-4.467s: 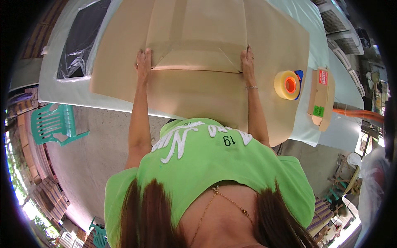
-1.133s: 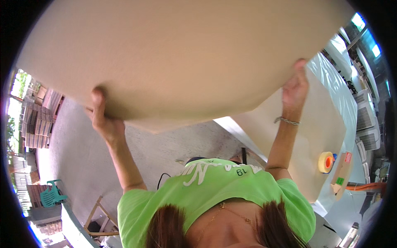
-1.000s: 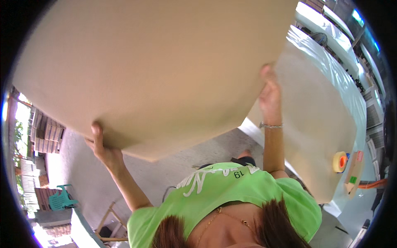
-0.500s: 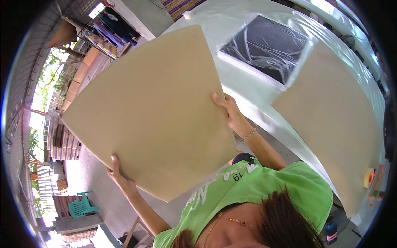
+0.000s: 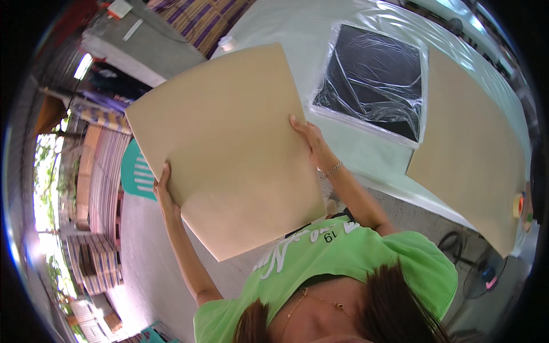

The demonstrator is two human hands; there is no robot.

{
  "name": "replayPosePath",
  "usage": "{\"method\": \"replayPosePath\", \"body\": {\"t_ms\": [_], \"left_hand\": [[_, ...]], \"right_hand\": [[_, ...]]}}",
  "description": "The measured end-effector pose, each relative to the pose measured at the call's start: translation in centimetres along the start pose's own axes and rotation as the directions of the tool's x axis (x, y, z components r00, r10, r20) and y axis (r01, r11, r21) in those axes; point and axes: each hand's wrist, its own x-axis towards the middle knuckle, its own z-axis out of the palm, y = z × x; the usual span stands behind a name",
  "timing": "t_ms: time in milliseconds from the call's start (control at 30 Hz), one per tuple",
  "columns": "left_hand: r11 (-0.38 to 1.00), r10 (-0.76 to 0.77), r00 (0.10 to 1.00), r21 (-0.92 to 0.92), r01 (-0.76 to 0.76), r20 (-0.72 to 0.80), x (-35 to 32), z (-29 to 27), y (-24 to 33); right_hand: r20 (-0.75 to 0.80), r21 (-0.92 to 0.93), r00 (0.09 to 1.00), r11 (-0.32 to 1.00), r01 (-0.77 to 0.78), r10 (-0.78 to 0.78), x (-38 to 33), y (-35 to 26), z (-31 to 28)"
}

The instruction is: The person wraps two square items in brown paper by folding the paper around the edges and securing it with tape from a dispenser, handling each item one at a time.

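Cardboard panel (image 5: 229,154), frame centre: held aloft, not yet set down; clasped at opposite edges by half-closed left hand (image 5: 164,195) and right hand (image 5: 313,142).

Includes a dark panel (image 5: 374,80) under clear plastic on the pale surface (image 5: 359,142), plus a tape roll (image 5: 517,205) far right. Shows a green chair (image 5: 136,171) at left, near layered stacks (image 5: 94,260) above grey floor (image 5: 150,251).

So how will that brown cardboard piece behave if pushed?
The brown cardboard piece is likely fairly stiff, spanning between the left hand and right hand without obvious sag. It may tilt if pushed at a corner, since the hands grip only opposite edges.
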Motion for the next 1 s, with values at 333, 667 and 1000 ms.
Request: {"method": "replayPosePath", "body": {"t_ms": [333,667,1000], "left_hand": [[0.983,-0.176,0.829,0.057,0.173,0.531,32.2,15.0,-6.1],[0.924,-0.381,0.627,0.251,0.289,0.679,47.8,27.5,-15.5],[0.678,-0.269,0.654,0.621,-0.393,0.707,46.3,32.7,-23.2]], "right_hand": [[-0.393,-0.083,0.914,0.994,0.073,-0.1,18.7,-2.0,-0.1],[-0.557,0.12,0.824,0.971,0.209,-0.109,26.1,-3.4,0.1],[-0.357,-0.932,0.571,0.323,-0.165,-0.739,27.9,1.4,-3.8]]}}
